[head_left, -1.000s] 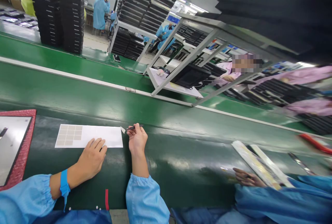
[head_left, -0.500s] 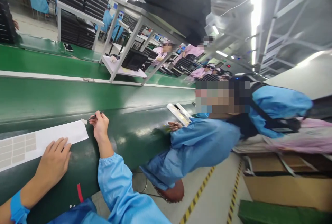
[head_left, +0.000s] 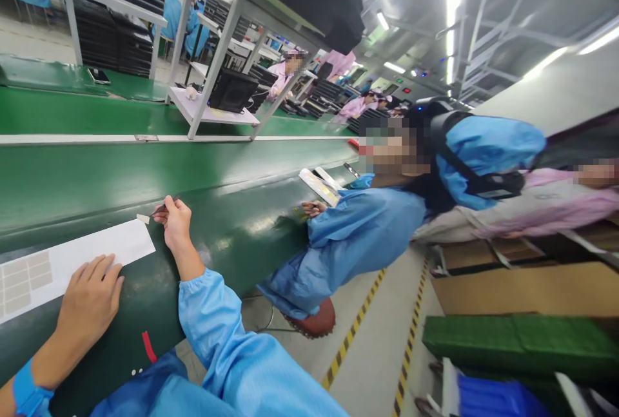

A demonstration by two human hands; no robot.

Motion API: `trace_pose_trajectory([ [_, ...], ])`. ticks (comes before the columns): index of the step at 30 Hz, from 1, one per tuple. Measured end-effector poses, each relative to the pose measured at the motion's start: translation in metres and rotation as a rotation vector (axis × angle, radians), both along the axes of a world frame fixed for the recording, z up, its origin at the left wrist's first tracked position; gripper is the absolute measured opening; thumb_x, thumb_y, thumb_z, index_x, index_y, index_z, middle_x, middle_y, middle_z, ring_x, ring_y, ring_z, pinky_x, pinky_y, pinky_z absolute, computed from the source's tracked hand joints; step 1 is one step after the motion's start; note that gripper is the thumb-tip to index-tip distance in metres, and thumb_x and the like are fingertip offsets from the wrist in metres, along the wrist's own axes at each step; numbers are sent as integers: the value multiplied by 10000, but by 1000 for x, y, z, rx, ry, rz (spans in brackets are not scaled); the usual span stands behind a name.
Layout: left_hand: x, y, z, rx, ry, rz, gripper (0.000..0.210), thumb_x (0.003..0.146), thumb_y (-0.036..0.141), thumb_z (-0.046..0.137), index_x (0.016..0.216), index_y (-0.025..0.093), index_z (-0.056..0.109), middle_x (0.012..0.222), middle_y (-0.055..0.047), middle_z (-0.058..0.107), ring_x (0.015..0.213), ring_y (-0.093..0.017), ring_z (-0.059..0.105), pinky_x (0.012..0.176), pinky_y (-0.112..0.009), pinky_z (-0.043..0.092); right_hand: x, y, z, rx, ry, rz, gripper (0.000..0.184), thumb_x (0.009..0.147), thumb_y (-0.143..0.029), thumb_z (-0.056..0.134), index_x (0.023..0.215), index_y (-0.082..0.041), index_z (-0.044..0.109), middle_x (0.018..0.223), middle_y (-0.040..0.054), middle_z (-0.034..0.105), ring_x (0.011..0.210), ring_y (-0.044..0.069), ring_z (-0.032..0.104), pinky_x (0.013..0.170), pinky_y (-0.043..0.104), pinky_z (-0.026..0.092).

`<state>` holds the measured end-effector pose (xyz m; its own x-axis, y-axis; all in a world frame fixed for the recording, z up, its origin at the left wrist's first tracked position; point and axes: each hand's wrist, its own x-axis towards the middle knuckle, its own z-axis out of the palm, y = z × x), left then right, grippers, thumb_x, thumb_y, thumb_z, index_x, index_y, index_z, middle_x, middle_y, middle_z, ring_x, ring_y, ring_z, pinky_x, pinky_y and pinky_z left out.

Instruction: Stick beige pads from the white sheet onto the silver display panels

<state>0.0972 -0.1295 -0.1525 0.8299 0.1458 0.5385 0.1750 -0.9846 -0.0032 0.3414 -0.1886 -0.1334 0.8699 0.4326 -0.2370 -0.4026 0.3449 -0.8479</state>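
Note:
My left hand [head_left: 89, 298] lies flat, fingers apart, on the near edge of a white backing sheet [head_left: 97, 251] that carries several grey square stickers [head_left: 22, 283] at its left end. My right hand [head_left: 175, 223] pinches dark tweezers [head_left: 158, 210], and a small pale sticker [head_left: 143, 218] hangs at their tip just off the sheet's right corner. Both hands rest on the dark green bench [head_left: 232, 223].
A green conveyor belt [head_left: 120, 172] runs behind the bench. A co-worker in a blue coat [head_left: 367, 236] sits close on my right with white strips [head_left: 319, 186] by their hand. A metal rack [head_left: 217, 69] with black trays stands beyond the belt.
The view has swung right, bringing the seated co-worker and the aisle into view. My hands hold the same pose on the sheet and tweezers.

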Motion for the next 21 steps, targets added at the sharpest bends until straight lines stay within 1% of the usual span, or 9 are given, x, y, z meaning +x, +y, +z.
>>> trace_pose_trajectory([
  [6,1,4,0,15,-13,-15,253,1073,241,509,1129,117,722,1237,-173,756,1166,-362,683,1029,-515,527,3,3,2,13,7,-8,233,1028,-343,619,979,-129,540,842,63,669,581,110,588,529,194,491],
  [12,3,7,2,27,-24,-33,265,1088,267,506,1101,127,730,1145,-143,767,1084,-345,682,957,-487,530,4,4,7,20,10,-3,210,1033,-309,610,955,-128,539,857,79,678,602,128,616,532,200,498],
  [16,3,6,5,33,-15,-36,239,1087,254,515,1083,140,725,1057,-111,759,1002,-317,669,916,-464,520,3,3,7,17,8,-4,200,1038,-304,594,968,-128,533,840,77,673,576,121,600,518,192,486],
  [21,1,5,6,23,2,-15,239,1095,243,493,1044,163,712,997,-85,751,940,-292,652,903,-453,507,2,3,4,7,11,-5,224,1033,-330,606,976,-128,529,839,76,667,570,117,596,516,187,482],
])
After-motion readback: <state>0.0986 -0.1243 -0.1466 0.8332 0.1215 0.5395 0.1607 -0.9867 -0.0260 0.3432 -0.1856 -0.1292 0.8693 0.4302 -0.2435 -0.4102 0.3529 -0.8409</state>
